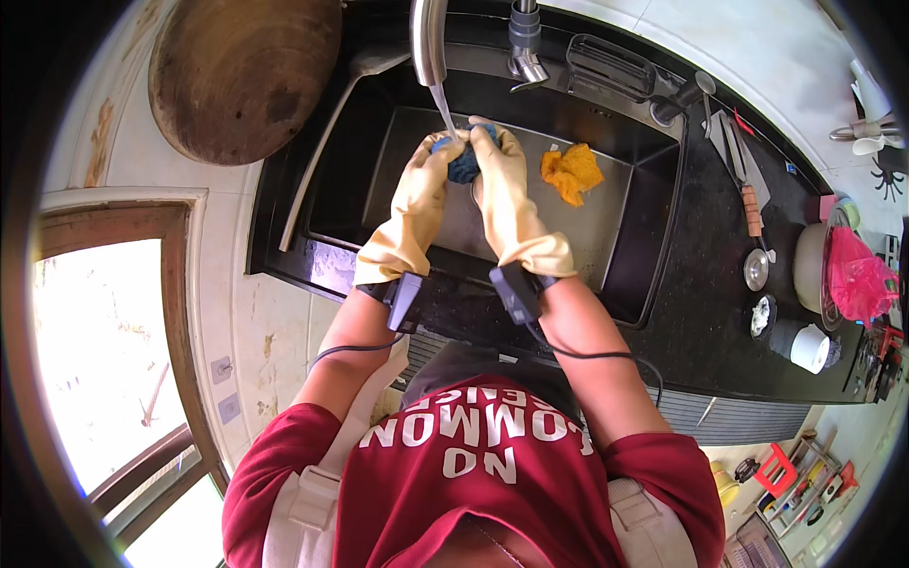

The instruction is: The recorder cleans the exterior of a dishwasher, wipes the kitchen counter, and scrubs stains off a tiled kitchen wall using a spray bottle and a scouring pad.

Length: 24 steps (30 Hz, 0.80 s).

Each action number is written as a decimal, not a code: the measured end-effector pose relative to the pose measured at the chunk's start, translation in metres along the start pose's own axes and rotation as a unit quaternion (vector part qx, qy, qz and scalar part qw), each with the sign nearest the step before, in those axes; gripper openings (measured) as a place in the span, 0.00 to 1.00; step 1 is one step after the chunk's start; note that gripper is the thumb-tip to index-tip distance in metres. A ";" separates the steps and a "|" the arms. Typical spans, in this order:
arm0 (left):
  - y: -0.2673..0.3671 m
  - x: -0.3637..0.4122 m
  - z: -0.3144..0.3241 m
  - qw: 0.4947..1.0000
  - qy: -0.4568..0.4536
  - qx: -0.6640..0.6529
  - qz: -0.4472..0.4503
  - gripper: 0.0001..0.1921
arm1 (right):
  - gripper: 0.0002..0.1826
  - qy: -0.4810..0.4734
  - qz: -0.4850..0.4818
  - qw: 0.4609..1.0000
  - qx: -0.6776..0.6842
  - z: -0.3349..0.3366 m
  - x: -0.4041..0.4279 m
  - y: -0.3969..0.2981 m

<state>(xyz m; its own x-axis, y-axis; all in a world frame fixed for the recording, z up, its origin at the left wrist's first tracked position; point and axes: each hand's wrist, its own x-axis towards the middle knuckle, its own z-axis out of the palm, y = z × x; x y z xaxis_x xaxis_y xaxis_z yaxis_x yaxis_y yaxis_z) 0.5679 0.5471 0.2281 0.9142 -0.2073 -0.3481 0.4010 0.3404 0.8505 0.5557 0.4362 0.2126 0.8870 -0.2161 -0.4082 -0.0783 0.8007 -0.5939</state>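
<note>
Both of my hands wear pale cream rubber gloves and are over the sink (596, 234). My left hand (425, 174) and my right hand (499, 160) grip a dark blue cloth or scrubber (464, 167) between them, fingers curled around it. Water runs from the metal faucet spout (429, 50) onto it and the glove fingers. A crumpled orange cloth (572, 174) lies on the sink bottom, to the right of my right hand, apart from it.
A long-handled metal spatula (319, 149) rests along the sink's left side, near a large round wooden board (245, 78). A faucet handle (527, 67) and wire rack (611, 67) stand behind. The right counter holds a cleaver (756, 170), metal lid (756, 269), white tub (809, 348) and pink plastic bag (859, 277).
</note>
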 end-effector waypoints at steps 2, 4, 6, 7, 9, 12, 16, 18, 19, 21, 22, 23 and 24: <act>-0.003 0.009 -0.003 0.992 -0.004 -0.107 -0.067 0.15 | 0.21 0.017 -0.120 0.977 -0.176 0.012 -0.020 0.003; -0.008 0.014 -0.013 0.939 0.025 -0.300 -0.167 0.18 | 0.21 -0.054 -0.296 0.897 -0.325 0.002 -0.016 0.028; -0.005 0.000 -0.004 0.994 -0.060 -0.092 0.007 0.21 | 0.26 -0.063 -0.326 0.881 -0.338 -0.004 -0.001 0.028; -0.003 0.007 -0.005 0.976 -0.033 -0.202 -0.080 0.21 | 0.27 -0.075 -0.303 0.873 -0.375 -0.013 0.005 0.024; -0.003 0.017 -0.013 0.937 0.001 -0.307 -0.164 0.21 | 0.24 -0.058 -0.274 0.859 -0.429 -0.012 0.011 0.024; -0.018 0.022 -0.035 0.985 -0.052 -0.144 -0.084 0.21 | 0.17 -0.035 -0.292 0.866 -0.404 0.000 0.027 0.024; 0.000 0.006 0.004 0.961 0.047 -0.211 -0.173 0.21 | 0.17 0.080 -0.212 0.902 -0.369 0.007 0.028 0.018; 0.010 0.002 0.013 0.946 0.133 -0.191 -0.224 0.21 | 0.20 0.047 -0.120 0.931 -0.343 0.002 0.029 0.017; 0.016 0.003 0.015 0.946 0.134 -0.192 -0.224 0.21 | 0.21 0.022 -0.130 0.918 -0.375 -0.001 0.029 0.018; 0.024 0.008 0.011 0.880 0.219 -0.266 -0.326 0.21 | 0.21 -0.033 -0.137 0.865 -0.482 -0.002 0.017 0.016; 0.024 0.003 0.004 0.879 0.222 -0.268 -0.327 0.21 | 0.21 -0.035 -0.133 0.864 -0.483 -0.002 0.006 0.013; 0.010 0.007 0.007 0.981 0.066 0.055 -0.176 0.22 | 0.20 -0.052 -0.131 0.914 -0.382 -0.019 0.003 0.003; 0.025 -0.007 -0.005 0.924 -0.074 0.375 0.025 0.22 | 0.18 -0.102 -0.119 0.954 -0.256 -0.010 -0.008 0.001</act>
<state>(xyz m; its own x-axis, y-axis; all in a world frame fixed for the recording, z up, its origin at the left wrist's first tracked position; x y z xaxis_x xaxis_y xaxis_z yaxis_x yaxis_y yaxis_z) 0.5717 0.5615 0.2497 0.8899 -0.3513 -0.2910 0.1557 -0.3658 0.9176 0.5443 0.4337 0.2082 0.9734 -0.2027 -0.1068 -0.0289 0.3539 -0.9348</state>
